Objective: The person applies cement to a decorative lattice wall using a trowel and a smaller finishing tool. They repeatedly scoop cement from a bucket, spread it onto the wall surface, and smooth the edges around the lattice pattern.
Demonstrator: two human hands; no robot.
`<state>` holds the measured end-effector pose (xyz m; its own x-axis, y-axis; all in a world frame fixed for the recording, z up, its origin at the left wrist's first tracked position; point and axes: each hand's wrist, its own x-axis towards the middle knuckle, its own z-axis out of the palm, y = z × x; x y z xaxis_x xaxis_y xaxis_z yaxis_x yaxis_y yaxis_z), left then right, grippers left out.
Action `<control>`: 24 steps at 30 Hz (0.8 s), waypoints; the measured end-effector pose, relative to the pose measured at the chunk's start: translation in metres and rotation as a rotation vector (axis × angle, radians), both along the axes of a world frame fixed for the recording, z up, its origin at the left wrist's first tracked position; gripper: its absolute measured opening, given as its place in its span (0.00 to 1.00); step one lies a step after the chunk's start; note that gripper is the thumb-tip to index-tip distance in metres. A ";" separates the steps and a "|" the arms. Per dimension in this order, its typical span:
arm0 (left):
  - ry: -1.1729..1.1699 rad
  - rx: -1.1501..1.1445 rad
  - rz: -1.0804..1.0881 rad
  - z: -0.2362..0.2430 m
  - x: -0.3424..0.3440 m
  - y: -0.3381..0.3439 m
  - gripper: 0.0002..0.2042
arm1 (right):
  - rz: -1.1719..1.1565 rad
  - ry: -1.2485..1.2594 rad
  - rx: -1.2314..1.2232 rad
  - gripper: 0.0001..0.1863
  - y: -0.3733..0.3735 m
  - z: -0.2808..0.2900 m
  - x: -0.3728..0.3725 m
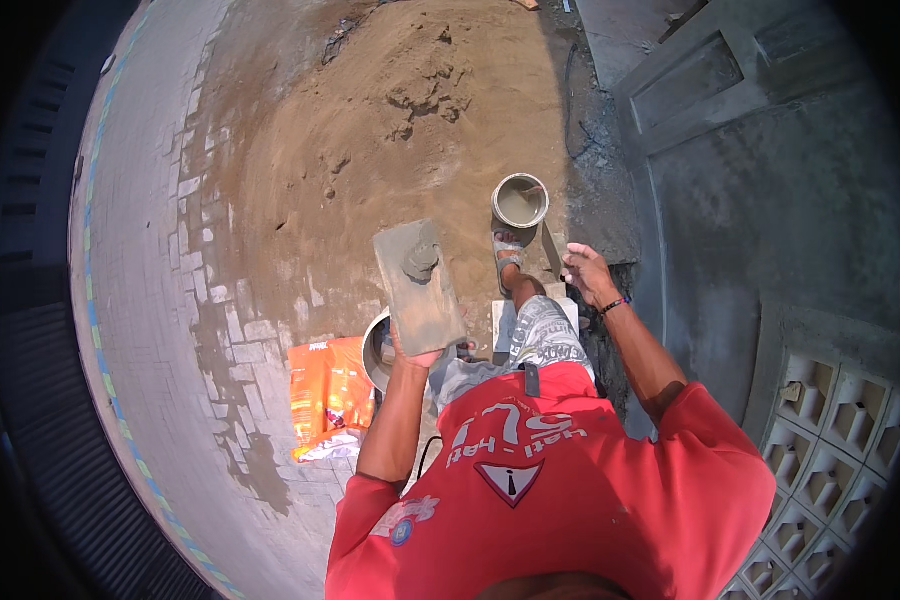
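My left hand (pixel 417 355) grips the near end of a flat rectangular mortar board (pixel 425 310), held out in front of me at a slight tilt. A small heap of wet grey mortar (pixel 421 262) sits near its far end. My right hand (pixel 588 274) is closed on a trowel (pixel 552 250), whose flat blade shows almost edge-on; its handle is hidden by my fingers. Just beyond the blade stands a round bucket (pixel 497 203) of grey, watery mix, with something reddish leaning inside. A second bucket (pixel 371 352) is partly covered by the board and my left arm.
A large sand heap (pixel 370 130) spreads ahead over the paving (pixel 200 330). An orange bag (pixel 330 388) lies left of the second bucket. To the right rise a grey rendered wall (pixel 740 220) and patterned vent blocks (pixel 830 460). My sandalled foot (pixel 508 250) is beside the far bucket.
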<state>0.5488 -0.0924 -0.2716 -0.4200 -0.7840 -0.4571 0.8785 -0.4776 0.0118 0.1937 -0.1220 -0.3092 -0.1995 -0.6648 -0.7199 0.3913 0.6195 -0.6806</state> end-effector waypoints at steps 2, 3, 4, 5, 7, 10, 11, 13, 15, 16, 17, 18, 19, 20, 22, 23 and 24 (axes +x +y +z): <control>0.012 -0.011 0.062 -0.004 -0.011 -0.026 0.23 | 0.193 0.249 0.151 0.16 -0.047 -0.053 -0.010; 0.039 -0.037 0.087 -0.005 -0.017 -0.035 0.24 | 0.277 0.367 0.227 0.16 -0.064 -0.091 -0.014; 0.056 -0.048 0.094 0.000 -0.019 -0.043 0.24 | 0.346 0.499 0.207 0.15 -0.074 -0.150 -0.028; 0.037 -0.079 0.140 0.002 -0.028 -0.060 0.23 | 0.482 0.657 0.178 0.15 -0.096 -0.170 -0.029; -0.011 -0.136 0.220 0.015 -0.050 -0.096 0.21 | 0.753 0.955 0.107 0.15 -0.133 -0.198 -0.023; -0.467 0.005 0.153 0.015 -0.068 -0.132 0.21 | 0.909 0.988 0.182 0.15 -0.182 -0.258 -0.020; -0.585 0.024 0.150 0.009 -0.072 -0.144 0.21 | 0.949 1.013 0.168 0.15 -0.196 -0.282 -0.018; -0.273 0.065 0.232 -0.040 -0.065 -0.143 0.21 | 0.921 0.992 0.270 0.15 -0.206 -0.334 -0.018; -0.297 0.129 0.244 -0.062 -0.064 -0.144 0.21 | 0.906 1.000 0.351 0.15 -0.215 -0.384 -0.025; -0.320 0.158 0.241 -0.071 -0.065 -0.145 0.21 | 0.899 1.003 0.388 0.15 -0.217 -0.409 -0.027; -0.345 0.192 0.237 -0.074 -0.066 -0.144 0.21 | 0.913 0.980 0.408 0.15 -0.214 -0.428 -0.027; -0.364 0.215 0.231 -0.079 -0.068 -0.144 0.21 | 0.922 0.957 0.428 0.14 -0.211 -0.446 -0.028; -0.379 0.239 0.222 -0.083 -0.070 -0.145 0.21 | 0.925 0.938 0.447 0.14 -0.213 -0.460 -0.024; -0.389 0.262 0.215 -0.084 -0.075 -0.143 0.21 | 0.847 0.940 0.436 0.14 -0.213 -0.468 -0.018; -0.415 0.311 0.198 -0.084 -0.080 -0.142 0.21 | 0.694 0.943 0.415 0.13 -0.213 -0.477 -0.005; -0.433 0.328 0.199 -0.081 -0.084 -0.141 0.21 | 0.613 0.832 0.385 0.13 -0.212 -0.477 0.001; -0.444 0.343 0.201 -0.078 -0.088 -0.139 0.21 | 0.530 0.731 0.353 0.13 -0.212 -0.471 0.004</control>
